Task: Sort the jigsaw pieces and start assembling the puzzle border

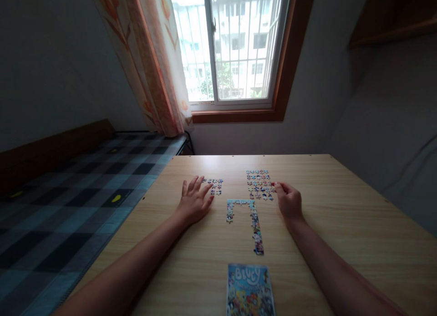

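My left hand (195, 201) lies on the table with its fingers spread, beside a small group of loose puzzle pieces (215, 185); the fingertips partly cover some of them. My right hand (288, 198) is closed in a pinch on a small puzzle piece (274, 185), at the right edge of a larger group of loose pieces (258, 184) set out in rows. Between my hands and nearer to me sits a joined puzzle border (258, 231), with a top strip, a short left side and a longer right side. The held piece is mostly hidden by my fingers.
A box or picture card marked "Bluey" (251, 291) lies at the near side of the wooden table (341, 206). On the left stands a bed with a checked cover (85, 202). A curtain (153, 56) hangs by a barred window (242, 47) beyond the table.
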`<state>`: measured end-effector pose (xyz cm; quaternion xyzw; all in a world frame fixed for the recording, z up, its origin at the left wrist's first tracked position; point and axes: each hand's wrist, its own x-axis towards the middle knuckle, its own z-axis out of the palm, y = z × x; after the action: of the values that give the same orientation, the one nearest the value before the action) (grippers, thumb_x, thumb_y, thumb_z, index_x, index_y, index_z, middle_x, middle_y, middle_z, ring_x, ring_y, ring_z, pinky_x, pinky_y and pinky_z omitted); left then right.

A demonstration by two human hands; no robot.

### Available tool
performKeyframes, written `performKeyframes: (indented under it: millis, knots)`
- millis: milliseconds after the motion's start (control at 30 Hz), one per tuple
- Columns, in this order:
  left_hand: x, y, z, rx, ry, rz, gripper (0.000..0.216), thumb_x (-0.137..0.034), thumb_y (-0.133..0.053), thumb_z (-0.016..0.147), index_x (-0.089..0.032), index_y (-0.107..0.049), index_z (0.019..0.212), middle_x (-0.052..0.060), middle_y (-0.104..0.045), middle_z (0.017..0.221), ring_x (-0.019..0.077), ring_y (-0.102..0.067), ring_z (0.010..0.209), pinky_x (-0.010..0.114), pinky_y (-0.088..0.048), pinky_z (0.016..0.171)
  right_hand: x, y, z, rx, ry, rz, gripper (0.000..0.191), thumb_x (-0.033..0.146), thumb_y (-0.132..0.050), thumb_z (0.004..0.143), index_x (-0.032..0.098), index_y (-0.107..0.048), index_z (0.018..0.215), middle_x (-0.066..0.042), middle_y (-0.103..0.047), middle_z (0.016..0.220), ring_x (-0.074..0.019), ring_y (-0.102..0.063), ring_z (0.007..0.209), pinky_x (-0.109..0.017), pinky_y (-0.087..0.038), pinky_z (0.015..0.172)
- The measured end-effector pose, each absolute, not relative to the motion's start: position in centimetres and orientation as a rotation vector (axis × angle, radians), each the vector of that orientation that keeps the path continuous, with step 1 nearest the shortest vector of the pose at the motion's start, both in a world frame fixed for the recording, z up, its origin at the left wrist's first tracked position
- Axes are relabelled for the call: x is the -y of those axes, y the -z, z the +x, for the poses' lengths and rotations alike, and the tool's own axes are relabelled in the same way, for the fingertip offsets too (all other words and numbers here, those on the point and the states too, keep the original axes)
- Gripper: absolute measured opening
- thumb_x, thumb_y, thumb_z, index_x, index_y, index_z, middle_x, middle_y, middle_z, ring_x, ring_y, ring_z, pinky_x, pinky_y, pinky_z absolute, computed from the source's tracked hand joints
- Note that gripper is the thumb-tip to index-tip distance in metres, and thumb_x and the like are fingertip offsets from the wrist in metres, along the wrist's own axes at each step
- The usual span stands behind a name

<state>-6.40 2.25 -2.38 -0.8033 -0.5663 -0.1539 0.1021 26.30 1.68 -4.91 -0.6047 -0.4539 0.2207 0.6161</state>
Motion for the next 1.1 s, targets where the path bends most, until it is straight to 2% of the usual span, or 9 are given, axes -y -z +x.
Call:
performKeyframes:
  millis: [167,333,600,867,1000,1100]
  knots:
    - [-3.1,2.5,-4.9,1.635,0.453,-2.402,0.044,-0.044,-0.043,0.097,-0.029,-0.061,0.135,0.013,-0.038,0.157,0.0325,-0.026,0.147,0.064,-0.011,0.118,-1.8,5.0,26.3,1.053,-0.503,-1.399,0.039,0.049,-0.059,0.082,0.015,-0.078,0.087,-0.011,-0.077,0.086,-0.0281,-0.068,0.082,-0.037,-0.051,0.077]
    - [-3.7,2.5,-3.4,1.63,0.479,-2.41,0.04,-0.045,-0.04,0.099,-0.029,-0.069,0.121,0.012,-0.038,0.156,0.0321,-0.025,0.147,0.064,-0.012,0.118,-2.0,5.2,26.4,1.058,-0.479,-1.399,0.041,0.05,-0.057,0.082,0.015,-0.078,0.086,-0.011,-0.077,0.087,-0.0278,-0.068,0.083,-0.036,-0.05,0.077]
    - [-3.9,2.5,-3.2,1.452,0.553,-2.597,0.039,-0.038,-0.038,0.099,-0.036,-0.072,0.119,0.003,-0.036,0.158,0.032,-0.026,0.146,0.061,-0.018,0.117,-2.1,5.0,26.3,1.067,-0.515,-1.358,0.041,0.051,-0.057,0.081,0.015,-0.078,0.085,-0.011,-0.077,0.087,-0.0284,-0.069,0.083,-0.036,-0.05,0.077]
    - [-1.8,1.4,-3.9,1.266,0.685,-2.646,0.036,-0.027,-0.044,0.093,-0.025,-0.079,0.097,0.007,-0.053,0.146,0.0306,-0.037,0.14,0.055,-0.031,0.114,-2.2,5.1,26.5,1.036,-0.546,-1.313,0.038,0.048,-0.059,0.08,0.015,-0.077,0.083,-0.011,-0.077,0.084,-0.027,-0.068,0.081,-0.036,-0.049,0.076]
    - [-0.3,1.6,-3.9,1.27,0.737,-2.554,0.031,-0.027,-0.051,0.09,-0.02,-0.077,0.076,0.009,-0.063,0.133,0.0306,-0.047,0.131,0.052,-0.038,0.11,-2.4,5.2,26.7,0.985,-0.578,-1.284,0.038,0.049,-0.061,0.079,0.015,-0.077,0.082,-0.01,-0.076,0.084,-0.0261,-0.067,0.08,-0.036,-0.049,0.075]
    - [1.1,1.8,-3.7,1.362,0.768,-2.472,0.028,-0.025,-0.054,0.088,-0.02,-0.074,0.069,0.009,-0.067,0.125,0.0315,-0.051,0.123,0.052,-0.043,0.104,-2.5,5.2,26.7,0.972,-0.584,-1.273,0.037,0.048,-0.062,0.078,0.015,-0.077,0.082,-0.01,-0.076,0.083,-0.025,-0.066,0.078,-0.035,-0.049,0.074]
